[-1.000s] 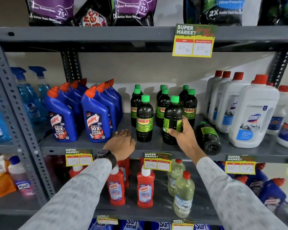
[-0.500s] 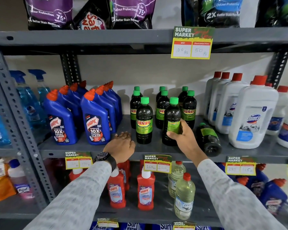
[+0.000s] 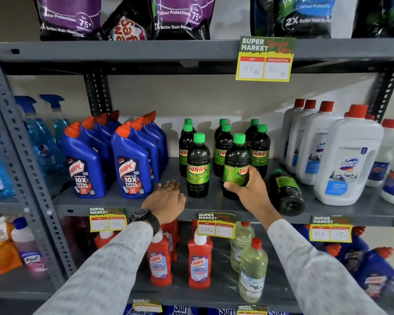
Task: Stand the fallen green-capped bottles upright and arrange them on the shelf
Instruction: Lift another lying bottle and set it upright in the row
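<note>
Several dark green-capped Sunny bottles stand upright in rows on the grey middle shelf (image 3: 214, 206). My right hand (image 3: 248, 188) grips the front right upright bottle (image 3: 236, 164) around its label. Another front bottle (image 3: 198, 167) stands to its left, untouched. One green-capped bottle (image 3: 286, 192) lies on its side to the right of my hand, base toward me, cap pointing back. My left hand (image 3: 166, 198) rests flat on the shelf's front edge, left of the bottles, holding nothing.
Blue Harpic bottles (image 3: 132, 164) crowd the shelf to the left, white Domex bottles (image 3: 348, 155) to the right. Price tags (image 3: 216, 225) hang on the shelf edge. Red cleaners and clear bottles fill the shelf below, detergent pouches the one above.
My right hand has turned the gripped bottle, so its Sunny label now faces more to the front. My left hand and the lying bottle have stayed put.
</note>
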`<move>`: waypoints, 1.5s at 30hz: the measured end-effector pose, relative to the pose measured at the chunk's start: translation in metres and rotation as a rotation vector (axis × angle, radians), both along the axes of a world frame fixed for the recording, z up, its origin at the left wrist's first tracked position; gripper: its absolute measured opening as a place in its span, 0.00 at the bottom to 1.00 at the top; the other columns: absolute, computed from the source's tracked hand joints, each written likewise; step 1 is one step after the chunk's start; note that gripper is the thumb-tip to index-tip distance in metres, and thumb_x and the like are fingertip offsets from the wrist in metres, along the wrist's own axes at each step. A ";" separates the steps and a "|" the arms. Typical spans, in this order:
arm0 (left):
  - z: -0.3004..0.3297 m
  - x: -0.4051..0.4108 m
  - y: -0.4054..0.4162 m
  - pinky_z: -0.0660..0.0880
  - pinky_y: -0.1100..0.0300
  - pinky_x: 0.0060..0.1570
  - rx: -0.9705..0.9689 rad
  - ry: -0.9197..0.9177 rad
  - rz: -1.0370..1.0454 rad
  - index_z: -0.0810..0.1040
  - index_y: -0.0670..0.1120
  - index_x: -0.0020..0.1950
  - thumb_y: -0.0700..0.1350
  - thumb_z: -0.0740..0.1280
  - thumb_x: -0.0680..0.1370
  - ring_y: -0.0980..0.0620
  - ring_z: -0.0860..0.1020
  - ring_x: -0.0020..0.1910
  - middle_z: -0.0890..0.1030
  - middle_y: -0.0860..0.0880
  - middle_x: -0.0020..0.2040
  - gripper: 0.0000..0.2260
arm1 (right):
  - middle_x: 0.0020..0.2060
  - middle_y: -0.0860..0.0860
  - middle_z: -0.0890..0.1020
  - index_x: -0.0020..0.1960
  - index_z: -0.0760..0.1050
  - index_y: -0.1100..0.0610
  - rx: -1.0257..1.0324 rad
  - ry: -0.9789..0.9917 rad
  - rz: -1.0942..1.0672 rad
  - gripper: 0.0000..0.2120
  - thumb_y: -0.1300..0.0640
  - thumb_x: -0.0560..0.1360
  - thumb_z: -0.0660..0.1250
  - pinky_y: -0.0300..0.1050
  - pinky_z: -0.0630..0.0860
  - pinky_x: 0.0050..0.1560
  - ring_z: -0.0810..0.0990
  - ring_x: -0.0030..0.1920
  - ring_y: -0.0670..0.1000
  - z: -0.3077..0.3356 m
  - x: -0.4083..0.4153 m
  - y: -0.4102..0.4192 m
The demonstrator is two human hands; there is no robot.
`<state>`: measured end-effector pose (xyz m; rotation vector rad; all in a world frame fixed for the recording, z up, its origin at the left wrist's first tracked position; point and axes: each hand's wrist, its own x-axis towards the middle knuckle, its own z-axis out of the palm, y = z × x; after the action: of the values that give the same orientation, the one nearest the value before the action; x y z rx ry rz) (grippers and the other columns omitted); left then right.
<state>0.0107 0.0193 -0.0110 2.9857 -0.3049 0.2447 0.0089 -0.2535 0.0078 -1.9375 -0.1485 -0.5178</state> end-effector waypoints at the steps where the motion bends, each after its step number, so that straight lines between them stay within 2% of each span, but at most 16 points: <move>1: 0.000 0.000 0.000 0.50 0.49 0.82 0.000 0.000 0.000 0.57 0.41 0.83 0.53 0.46 0.84 0.48 0.55 0.84 0.57 0.43 0.84 0.29 | 0.61 0.53 0.81 0.66 0.74 0.53 -0.002 -0.006 -0.002 0.31 0.54 0.68 0.84 0.55 0.79 0.64 0.81 0.61 0.54 0.000 0.001 0.000; 5: 0.000 0.000 0.000 0.50 0.48 0.82 0.008 0.000 -0.005 0.57 0.41 0.83 0.53 0.46 0.84 0.47 0.55 0.84 0.57 0.43 0.84 0.29 | 0.61 0.47 0.82 0.68 0.71 0.47 0.054 0.032 0.063 0.31 0.58 0.71 0.81 0.50 0.77 0.65 0.81 0.59 0.47 -0.002 0.004 -0.005; 7: 0.000 0.000 0.000 0.50 0.49 0.82 0.005 0.002 -0.002 0.56 0.41 0.83 0.53 0.46 0.84 0.47 0.55 0.84 0.57 0.43 0.84 0.29 | 0.59 0.44 0.82 0.72 0.71 0.48 0.060 0.067 0.077 0.32 0.60 0.72 0.80 0.47 0.76 0.64 0.81 0.59 0.46 -0.003 0.006 -0.006; 11: 0.000 0.001 0.000 0.49 0.49 0.82 0.004 0.015 0.000 0.56 0.42 0.83 0.54 0.46 0.84 0.48 0.54 0.84 0.56 0.43 0.84 0.29 | 0.50 0.37 0.80 0.67 0.71 0.50 0.041 0.066 -0.016 0.32 0.54 0.68 0.84 0.28 0.72 0.46 0.79 0.50 0.36 -0.004 0.006 -0.002; 13: -0.001 0.001 0.000 0.49 0.48 0.82 0.012 0.015 -0.002 0.55 0.42 0.83 0.54 0.45 0.84 0.48 0.54 0.84 0.56 0.43 0.84 0.30 | 0.48 0.37 0.80 0.63 0.69 0.48 0.044 0.054 -0.065 0.34 0.52 0.65 0.86 0.26 0.72 0.41 0.78 0.47 0.34 -0.004 0.004 0.000; 18: -0.002 0.003 0.001 0.50 0.49 0.82 0.015 0.011 -0.001 0.56 0.42 0.83 0.54 0.45 0.83 0.48 0.54 0.84 0.56 0.43 0.84 0.30 | 0.48 0.39 0.80 0.61 0.69 0.49 0.044 0.048 -0.098 0.36 0.51 0.61 0.88 0.29 0.72 0.42 0.79 0.48 0.35 -0.002 0.000 0.001; 24: 0.001 0.003 0.000 0.50 0.49 0.82 0.013 0.035 0.013 0.56 0.41 0.83 0.53 0.46 0.84 0.48 0.54 0.84 0.56 0.43 0.84 0.30 | 0.47 0.39 0.80 0.60 0.69 0.48 0.032 0.051 -0.103 0.36 0.50 0.61 0.88 0.27 0.72 0.40 0.79 0.47 0.35 0.003 -0.005 0.003; 27: 0.010 -0.001 -0.004 0.50 0.47 0.82 0.007 0.056 0.023 0.57 0.41 0.83 0.52 0.48 0.84 0.46 0.54 0.84 0.56 0.42 0.84 0.29 | 0.48 0.40 0.81 0.60 0.70 0.50 0.036 0.048 -0.100 0.36 0.51 0.61 0.88 0.30 0.74 0.43 0.81 0.51 0.39 0.004 -0.008 0.003; 29: 0.014 0.002 -0.008 0.50 0.45 0.81 -0.017 0.066 0.043 0.58 0.41 0.83 0.52 0.49 0.84 0.45 0.54 0.84 0.56 0.42 0.84 0.29 | 0.49 0.40 0.82 0.61 0.71 0.51 0.036 0.043 -0.084 0.37 0.51 0.61 0.88 0.36 0.78 0.49 0.82 0.52 0.41 0.007 -0.010 0.005; 32: 0.018 0.005 -0.014 0.50 0.44 0.81 -0.004 0.045 0.048 0.58 0.41 0.82 0.53 0.49 0.83 0.45 0.54 0.84 0.58 0.42 0.84 0.29 | 0.60 0.49 0.82 0.71 0.70 0.56 0.020 -0.033 -0.120 0.38 0.46 0.68 0.83 0.53 0.80 0.63 0.82 0.59 0.49 0.017 -0.023 0.007; 34: 0.016 0.006 -0.017 0.48 0.43 0.81 -0.011 0.077 0.049 0.57 0.42 0.83 0.54 0.47 0.83 0.45 0.53 0.84 0.57 0.42 0.84 0.30 | 0.65 0.53 0.80 0.76 0.68 0.55 -0.049 -0.144 -0.203 0.36 0.45 0.74 0.78 0.54 0.78 0.64 0.80 0.63 0.52 0.033 -0.032 0.003; 37: 0.009 0.008 -0.017 0.47 0.42 0.81 0.015 0.108 0.039 0.55 0.42 0.83 0.55 0.45 0.83 0.44 0.53 0.84 0.55 0.41 0.84 0.30 | 0.65 0.57 0.80 0.73 0.71 0.58 -0.323 -0.223 -0.336 0.26 0.50 0.79 0.73 0.54 0.76 0.62 0.80 0.63 0.57 0.065 -0.037 -0.020; 39: 0.006 0.011 -0.015 0.49 0.41 0.81 0.050 0.100 0.029 0.56 0.42 0.83 0.55 0.45 0.83 0.43 0.54 0.84 0.56 0.41 0.84 0.30 | 0.64 0.61 0.79 0.70 0.72 0.61 -0.535 -0.053 -0.404 0.23 0.50 0.80 0.70 0.56 0.75 0.63 0.78 0.64 0.62 0.081 -0.036 -0.041; 41: 0.004 0.013 -0.015 0.50 0.41 0.80 0.047 0.086 0.037 0.57 0.42 0.83 0.55 0.46 0.83 0.43 0.56 0.83 0.57 0.41 0.84 0.30 | 0.66 0.62 0.78 0.69 0.73 0.63 -0.697 0.214 -0.449 0.27 0.44 0.80 0.68 0.58 0.73 0.66 0.75 0.68 0.64 0.087 -0.038 -0.062; 43: 0.002 0.015 -0.016 0.51 0.42 0.80 0.024 0.064 0.047 0.59 0.43 0.82 0.55 0.47 0.83 0.44 0.57 0.83 0.59 0.41 0.83 0.30 | 0.69 0.62 0.78 0.70 0.75 0.61 -0.742 0.425 -0.432 0.31 0.39 0.78 0.69 0.56 0.73 0.66 0.75 0.70 0.64 0.085 -0.039 -0.080; 45: 0.001 0.016 -0.016 0.51 0.43 0.81 -0.003 0.060 0.058 0.58 0.43 0.82 0.56 0.47 0.83 0.44 0.57 0.83 0.59 0.42 0.84 0.30 | 0.69 0.59 0.78 0.72 0.74 0.57 -0.645 0.595 -0.360 0.32 0.37 0.76 0.71 0.54 0.76 0.61 0.78 0.67 0.63 0.081 -0.038 -0.094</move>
<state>0.0265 0.0033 -0.0097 2.9956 -0.2112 0.1615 -0.0288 -0.3476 0.0886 -2.6864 0.4787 -0.0941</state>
